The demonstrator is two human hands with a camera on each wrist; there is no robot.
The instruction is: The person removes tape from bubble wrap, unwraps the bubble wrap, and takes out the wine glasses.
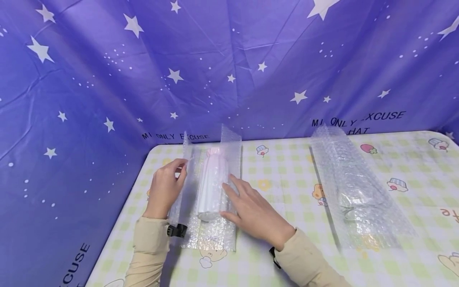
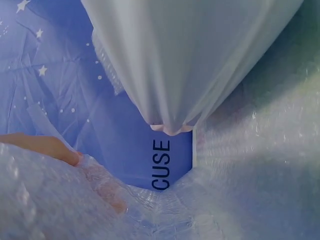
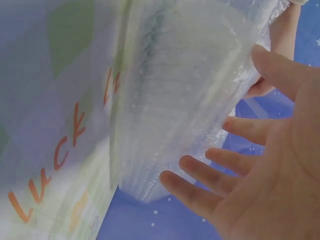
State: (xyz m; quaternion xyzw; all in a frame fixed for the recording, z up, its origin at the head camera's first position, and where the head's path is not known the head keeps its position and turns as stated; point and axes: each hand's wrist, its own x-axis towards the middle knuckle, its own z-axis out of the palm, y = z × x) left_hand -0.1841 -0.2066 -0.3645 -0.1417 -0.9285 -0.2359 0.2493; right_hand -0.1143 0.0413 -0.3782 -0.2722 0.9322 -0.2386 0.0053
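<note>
A pleated white vase-like object [image 1: 211, 181] with a pink gathered top lies on a sheet of bubble wrap [image 1: 208, 241], its pink end pointing away from me. The left edge of the sheet stands raised, pinched between the thumb and fingertips of my left hand [image 1: 166, 187]. My right hand [image 1: 252, 209] has its fingers spread, with the fingertips at the wrap along the object's right side. In the right wrist view, the wrap [image 3: 190, 100] stands up in front of those extended fingers. The left wrist view shows the pleats [image 2: 175, 60] close up.
Another bubble wrap bundle [image 1: 355, 191] lies to the right, with a clear item inside. Both rest on a green-and-white checked tablecloth [image 1: 279, 223] with cartoon prints. A purple star-patterned curtain [image 1: 229, 59] hangs behind and along the left side of the table.
</note>
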